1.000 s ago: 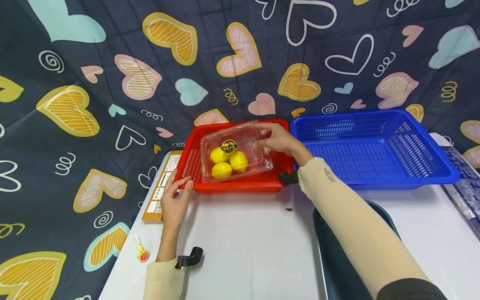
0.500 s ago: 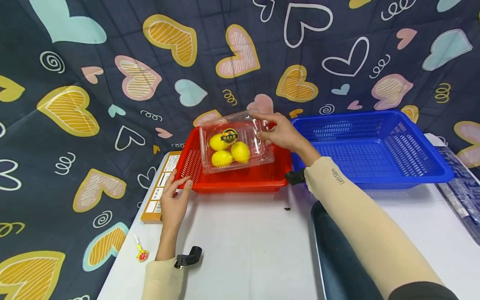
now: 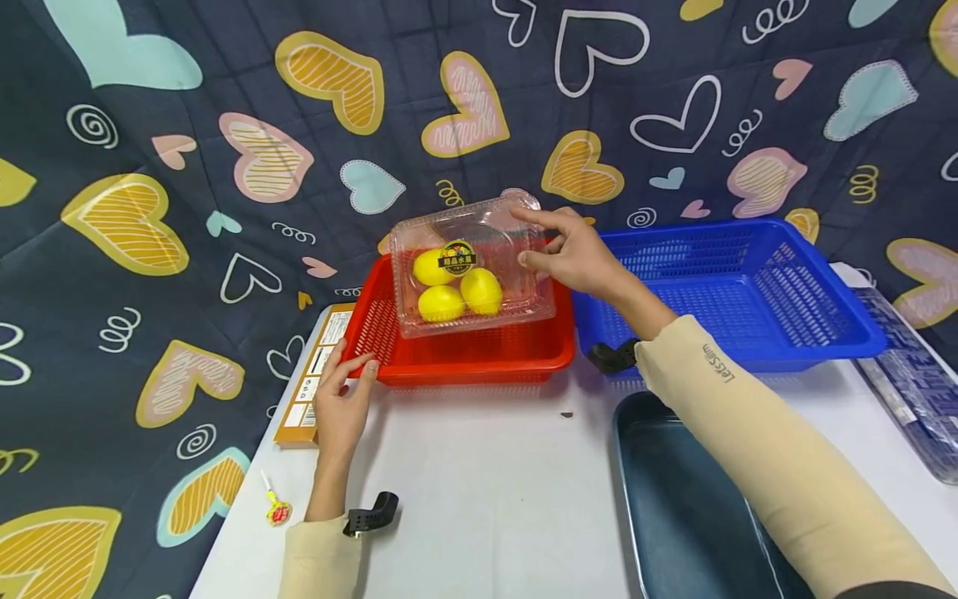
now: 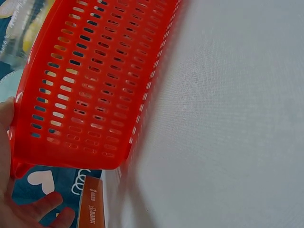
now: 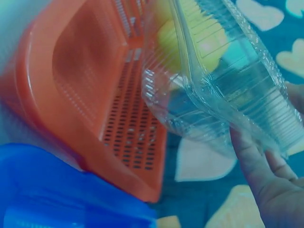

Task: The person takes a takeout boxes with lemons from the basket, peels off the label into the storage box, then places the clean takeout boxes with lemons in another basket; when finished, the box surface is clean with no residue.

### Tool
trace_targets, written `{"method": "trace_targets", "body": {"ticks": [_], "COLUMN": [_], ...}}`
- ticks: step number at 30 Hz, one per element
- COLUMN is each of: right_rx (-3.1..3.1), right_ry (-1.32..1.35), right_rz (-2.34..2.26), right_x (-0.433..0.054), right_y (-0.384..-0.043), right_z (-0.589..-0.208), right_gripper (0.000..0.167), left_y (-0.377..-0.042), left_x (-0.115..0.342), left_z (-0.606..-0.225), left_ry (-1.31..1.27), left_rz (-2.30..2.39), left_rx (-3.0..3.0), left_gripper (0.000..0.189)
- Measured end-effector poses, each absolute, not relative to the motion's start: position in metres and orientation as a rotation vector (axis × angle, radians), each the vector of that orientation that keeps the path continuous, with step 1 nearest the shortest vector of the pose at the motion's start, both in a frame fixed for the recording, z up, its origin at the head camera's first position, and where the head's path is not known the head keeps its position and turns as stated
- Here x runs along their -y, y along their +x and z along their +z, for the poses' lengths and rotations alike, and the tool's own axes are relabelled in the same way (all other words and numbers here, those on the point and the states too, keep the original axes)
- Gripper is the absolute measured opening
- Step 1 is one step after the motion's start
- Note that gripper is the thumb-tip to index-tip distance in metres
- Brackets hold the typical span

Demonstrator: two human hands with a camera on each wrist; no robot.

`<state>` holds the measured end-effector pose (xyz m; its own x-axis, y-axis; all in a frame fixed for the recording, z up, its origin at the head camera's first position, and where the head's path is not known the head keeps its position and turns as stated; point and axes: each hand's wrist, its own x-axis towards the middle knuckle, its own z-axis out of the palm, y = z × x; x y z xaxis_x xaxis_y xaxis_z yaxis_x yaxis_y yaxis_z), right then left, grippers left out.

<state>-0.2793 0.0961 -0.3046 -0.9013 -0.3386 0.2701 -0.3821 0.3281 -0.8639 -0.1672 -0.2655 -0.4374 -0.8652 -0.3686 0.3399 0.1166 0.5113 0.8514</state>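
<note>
In the head view a clear plastic clamshell box (image 3: 509,241) with yellow lemons (image 3: 441,303) inside and a dark round label hangs tilted over the red basket (image 3: 464,370). My right hand (image 3: 580,254) grips its right end between thumb and fingers; the right wrist view shows fingertips (image 5: 244,147) against the clear plastic. My left hand (image 3: 343,408) holds the front left corner of the red basket, thumb and a finger at the rim. From the left wrist, the slotted side of that basket fills the upper left, with other fingers (image 4: 45,204) spread below the corner.
A blue basket (image 3: 748,364) stands right of the red one. In front of it lies a dark tray (image 3: 681,491), partly under the right forearm. A brown-and-white carton (image 3: 301,413) and a lollipop (image 3: 278,509) are at left. A packaged item (image 3: 913,391) lies far right.
My right hand has raised the clamshell box of lemons up from inside the red basket and tilted it, shifting slightly right. The left hand stays at the basket's corner.
</note>
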Motion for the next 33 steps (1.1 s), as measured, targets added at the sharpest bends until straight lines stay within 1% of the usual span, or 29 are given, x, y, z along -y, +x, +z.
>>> {"method": "trace_targets", "body": {"ticks": [6,12,20,33], "right_rx": [2.528,2.527,2.533,2.525], "right_ry": [0.686,0.656,0.627,0.673], "right_rz": [1.621,1.565,1.487,1.524], "right_x": [-0.109,-0.122,-0.132,-0.145], "right_y": [-0.256,-0.234,-0.206,-0.162], "right_z": [-0.286,-0.278,-0.276,-0.28], "right_gripper": [0.063,0.063,0.064,0.064], "left_y": [-0.166,-0.166,-0.166,-0.166], "left_x": [0.264,0.264,0.265,0.266], "left_z": [-0.436,-0.436,-0.435,-0.434], "left_ry": [0.198,0.207,0.224,0.213], "left_rz": [-1.332,-1.334,-1.321,-1.319], "left_rx": [2.27,2.274,2.279,2.285], "left_gripper": [0.03,0.031,0.031,0.032]}}
